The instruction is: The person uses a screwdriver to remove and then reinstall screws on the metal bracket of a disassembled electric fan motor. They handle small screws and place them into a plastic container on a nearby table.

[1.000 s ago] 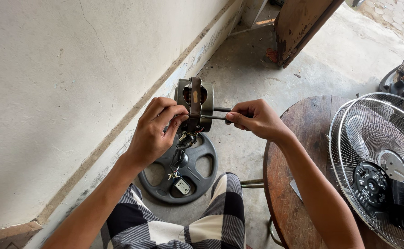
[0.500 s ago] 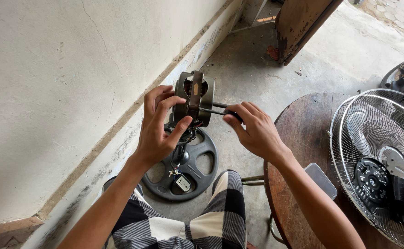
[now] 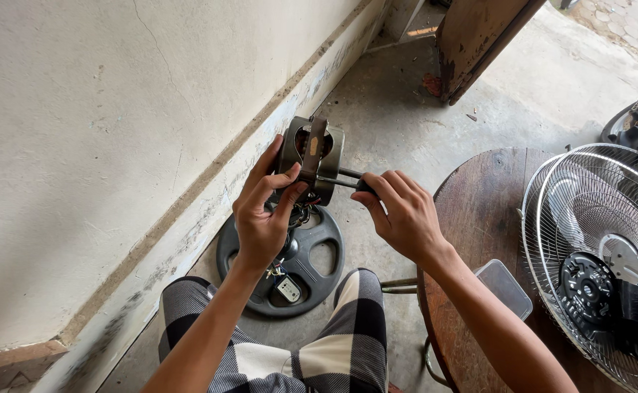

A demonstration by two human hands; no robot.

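My left hand grips a grey metal fan motor from its left side, thumb pressed on the front bracket. Wires hang from the motor down behind my palm. My right hand is closed around the dark handle of a screwdriver, whose shaft points left into the motor's side. Both hands hold these things in the air above my knees.
A round dark fan base with a small switch box lies on the concrete floor below. At right a round wooden table carries a wire fan guard and a clear plastic box. A plastered wall runs along the left.
My left hand has shifted its fingers on the motor, and the motor sits slightly more upright. My right hand keeps the screwdriver against the motor's side.
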